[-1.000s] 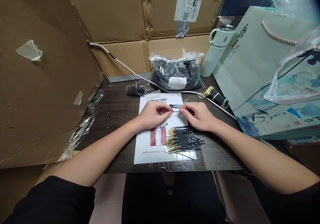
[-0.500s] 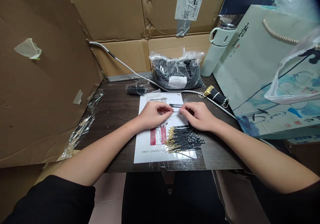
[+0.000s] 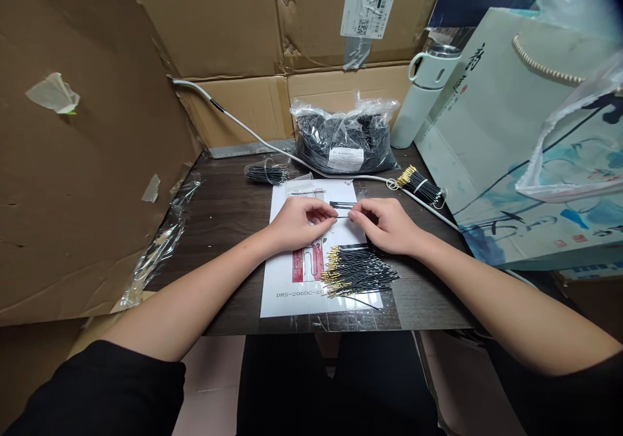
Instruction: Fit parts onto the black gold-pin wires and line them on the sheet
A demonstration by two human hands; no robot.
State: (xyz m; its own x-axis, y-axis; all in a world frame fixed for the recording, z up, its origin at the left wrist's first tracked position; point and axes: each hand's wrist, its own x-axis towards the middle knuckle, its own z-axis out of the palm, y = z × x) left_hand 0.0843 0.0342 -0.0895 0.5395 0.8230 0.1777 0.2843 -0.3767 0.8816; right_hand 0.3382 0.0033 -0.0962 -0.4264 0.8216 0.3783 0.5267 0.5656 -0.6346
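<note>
Between my two hands a thin black wire (image 3: 343,217) is stretched level above a white printed sheet (image 3: 272,267). My left hand (image 3: 304,223) pinches one end of it. The other end sits in the closed fingertips of my right hand (image 3: 384,224). Just behind, several black wires (image 3: 341,204) lie side by side, partly covered by my right hand. Nearer to me is a pile of black wires with gold-coloured tips (image 3: 360,270), the tips mostly pointing left. My fingers hide the ends of the held wire.
At the back stand a clear bag of black wires (image 3: 341,141) and a pale green bottle (image 3: 423,98). A tied wire bundle (image 3: 421,186) lies right, another bundle (image 3: 267,174) left. A white cable (image 3: 243,128) crosses behind. Cardboard (image 3: 87,163) and a paper bag (image 3: 496,111) flank the table.
</note>
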